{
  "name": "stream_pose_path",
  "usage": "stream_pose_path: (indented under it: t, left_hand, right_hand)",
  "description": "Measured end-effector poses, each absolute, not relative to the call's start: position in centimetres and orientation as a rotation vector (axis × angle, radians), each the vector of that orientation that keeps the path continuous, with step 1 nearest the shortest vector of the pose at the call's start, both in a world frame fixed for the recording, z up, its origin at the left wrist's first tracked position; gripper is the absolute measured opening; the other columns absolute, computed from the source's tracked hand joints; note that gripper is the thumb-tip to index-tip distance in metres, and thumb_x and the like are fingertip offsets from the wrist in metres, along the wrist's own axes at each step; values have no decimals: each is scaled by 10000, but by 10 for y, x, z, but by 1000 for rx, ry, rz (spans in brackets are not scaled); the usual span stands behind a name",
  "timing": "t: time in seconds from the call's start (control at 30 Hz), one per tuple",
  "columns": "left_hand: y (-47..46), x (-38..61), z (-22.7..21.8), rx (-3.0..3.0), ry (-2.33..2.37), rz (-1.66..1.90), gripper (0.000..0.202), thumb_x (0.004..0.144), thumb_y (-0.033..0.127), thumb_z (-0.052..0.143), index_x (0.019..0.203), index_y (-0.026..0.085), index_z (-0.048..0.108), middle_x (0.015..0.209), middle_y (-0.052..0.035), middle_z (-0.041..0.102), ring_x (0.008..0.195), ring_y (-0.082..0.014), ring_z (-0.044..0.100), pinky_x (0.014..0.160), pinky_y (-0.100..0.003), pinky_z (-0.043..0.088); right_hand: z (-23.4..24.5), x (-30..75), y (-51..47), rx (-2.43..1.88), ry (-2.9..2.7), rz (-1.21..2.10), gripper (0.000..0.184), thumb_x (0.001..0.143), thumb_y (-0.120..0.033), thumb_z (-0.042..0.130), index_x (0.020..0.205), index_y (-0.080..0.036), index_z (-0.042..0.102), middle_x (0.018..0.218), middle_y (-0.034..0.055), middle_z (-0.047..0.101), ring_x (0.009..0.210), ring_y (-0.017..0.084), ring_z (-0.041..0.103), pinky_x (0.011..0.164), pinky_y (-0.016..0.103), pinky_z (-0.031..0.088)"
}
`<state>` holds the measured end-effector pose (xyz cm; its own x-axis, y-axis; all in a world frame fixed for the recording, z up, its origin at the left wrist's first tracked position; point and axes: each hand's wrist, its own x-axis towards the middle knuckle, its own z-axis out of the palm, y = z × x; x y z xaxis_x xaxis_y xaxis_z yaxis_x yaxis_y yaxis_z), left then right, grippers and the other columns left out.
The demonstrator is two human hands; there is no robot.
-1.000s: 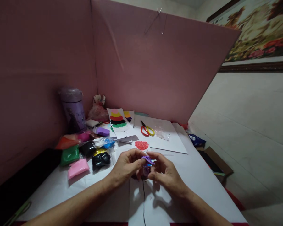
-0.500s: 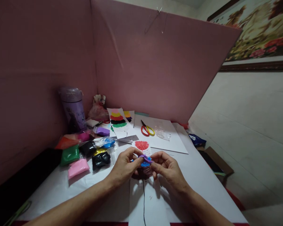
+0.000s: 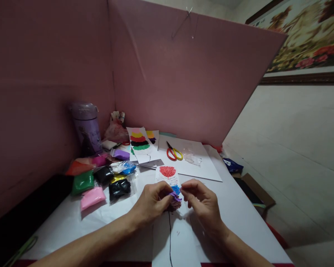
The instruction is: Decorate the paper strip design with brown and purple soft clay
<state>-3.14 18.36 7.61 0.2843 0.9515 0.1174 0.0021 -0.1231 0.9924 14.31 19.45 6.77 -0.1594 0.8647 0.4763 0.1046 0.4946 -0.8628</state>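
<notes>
My left hand (image 3: 151,203) and my right hand (image 3: 202,202) meet over a white card (image 3: 167,178) that lies on the table. The card carries a red clay patch at its far end and a blue patch nearer me. Between my fingertips sits a small lump of purple clay (image 3: 174,197), just at the blue patch. My left fingers curl around the lump from the left. The right thumb and forefinger pinch at its right edge. A thin black line (image 3: 169,237) runs down the white sheet below my hands.
Bags of coloured clay (image 3: 100,178) lie at the left, with a purple cup (image 3: 87,128) behind them. Finished striped cards (image 3: 140,142), red-and-yellow scissors (image 3: 173,152) and a white sheet (image 3: 195,165) lie farther back. A pink board (image 3: 183,74) walls the table. The table edge drops off at the right.
My hands have lowered from above the card onto it and shifted slightly right, pressing the purple clay down by the blue patch. More of the red patch now shows.
</notes>
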Motion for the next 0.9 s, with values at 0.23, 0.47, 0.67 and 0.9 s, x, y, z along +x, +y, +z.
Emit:
stream_pose_path:
  t: [0.23, 0.47, 0.67, 0.9]
  left_hand:
    - [192, -36, 75, 1238, 968, 1068, 302, 746, 410, 654, 799, 120, 589, 522, 13, 601, 412, -92, 527, 398, -185, 416]
    - [194, -36, 76, 1156, 908, 1012, 432, 653, 487, 722, 815, 108, 590, 561, -10, 634, 400, -102, 546, 379, -200, 436]
    - [191, -34, 81, 1157, 874, 984, 372, 665, 435, 719, 783, 106, 592, 556, -16, 649, 385, -82, 539, 385, -173, 394]
    - [191, -34, 80, 1166, 850, 952, 366, 660, 427, 732, 777, 104, 607, 613, -41, 668, 387, -89, 546, 391, -190, 402]
  right_hand:
    - [71, 141, 184, -460, -2099, 374, 372, 834, 11, 498, 1112, -192, 638, 961, 98, 656, 847, 174, 655, 697, 271, 555]
    - [74, 146, 186, -542, -2024, 312, 391, 840, 34, 493, 1102, -213, 644, 940, 79, 670, 831, 170, 657, 693, 274, 547]
    - [77, 143, 184, -610, -2008, 267, 354, 848, 0, 520, 1082, -235, 644, 865, 57, 679, 747, 181, 631, 655, 308, 527]
    - [79, 143, 183, -646, -1974, 252, 296, 849, -12, 539, 992, -238, 665, 838, 55, 657, 763, 192, 605, 660, 326, 517]
